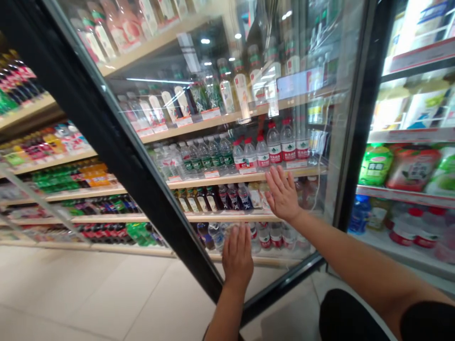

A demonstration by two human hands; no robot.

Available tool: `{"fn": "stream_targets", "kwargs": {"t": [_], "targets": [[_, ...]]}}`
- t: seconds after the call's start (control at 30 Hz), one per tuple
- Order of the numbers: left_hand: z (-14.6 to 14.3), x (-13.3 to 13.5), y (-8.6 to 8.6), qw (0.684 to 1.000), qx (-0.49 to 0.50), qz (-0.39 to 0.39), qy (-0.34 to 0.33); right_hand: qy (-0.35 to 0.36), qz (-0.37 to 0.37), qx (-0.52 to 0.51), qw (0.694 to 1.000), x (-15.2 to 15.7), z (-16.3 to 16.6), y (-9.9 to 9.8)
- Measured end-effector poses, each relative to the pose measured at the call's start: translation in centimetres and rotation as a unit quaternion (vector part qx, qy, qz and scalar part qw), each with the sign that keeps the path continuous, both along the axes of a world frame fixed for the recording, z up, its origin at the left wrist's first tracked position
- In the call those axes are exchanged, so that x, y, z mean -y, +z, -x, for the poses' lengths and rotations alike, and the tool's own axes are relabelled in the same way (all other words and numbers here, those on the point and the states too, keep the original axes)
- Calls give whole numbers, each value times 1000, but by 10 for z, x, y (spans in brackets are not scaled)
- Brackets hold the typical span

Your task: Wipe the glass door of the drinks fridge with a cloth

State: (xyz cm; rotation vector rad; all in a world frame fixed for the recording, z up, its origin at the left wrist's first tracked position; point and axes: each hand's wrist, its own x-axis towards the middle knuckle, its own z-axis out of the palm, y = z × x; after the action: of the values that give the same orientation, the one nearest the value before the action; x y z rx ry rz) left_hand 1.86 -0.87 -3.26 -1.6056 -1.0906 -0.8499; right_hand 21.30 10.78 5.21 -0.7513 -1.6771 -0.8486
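A glass cooler door (293,272) with a black frame (142,182) stands swung out in front of me. My left hand (237,253) is raised low at the glass, palm forward, fingers extended and close together. Higher and to the right, my right hand (282,194) lies flat toward the same pane with its fingers spread. Both appear to rest against the glass, though exact contact is hard to see. Neither hand holds anything. Through the pane, red-capped water bottles (275,144) show on a shelf just above my right hand.
Shelves of bottled drinks (92,175) run along the left beyond the door. At right, the lit cooler (405,189) is uncovered, with large bottles on its shelves. Pale floor tiles (106,293) lie below. My dark-clothed knee (350,317) shows at the bottom.
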Motion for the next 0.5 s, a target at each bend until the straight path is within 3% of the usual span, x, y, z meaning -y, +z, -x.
{"fn": "stream_targets", "kwargs": {"t": [0.07, 0.1, 0.17, 0.27, 0.33, 0.5], "targets": [[-3, 5, -21, 999, -19, 39, -27, 3, -1, 2, 1000, 0, 0, 0], [-4, 5, -23, 999, -18, 43, -28, 5, -1, 2, 1000, 0, 0, 0], [-3, 3, -6, 1000, 1, 17, -9, 6, -4, 0, 1000, 0, -1, -1], [0, -6, 32, 998, 33, -58, 20, 5, -10, -6, 1000, 1, -2, -1], [-3, -11, 38, 998, 36, -57, 17, 4, -10, -7, 1000, 0, -2, -2], [-28, -13, -3, 991, -103, 59, -69, 4, -11, -5, 1000, -1, -1, -2]]}}
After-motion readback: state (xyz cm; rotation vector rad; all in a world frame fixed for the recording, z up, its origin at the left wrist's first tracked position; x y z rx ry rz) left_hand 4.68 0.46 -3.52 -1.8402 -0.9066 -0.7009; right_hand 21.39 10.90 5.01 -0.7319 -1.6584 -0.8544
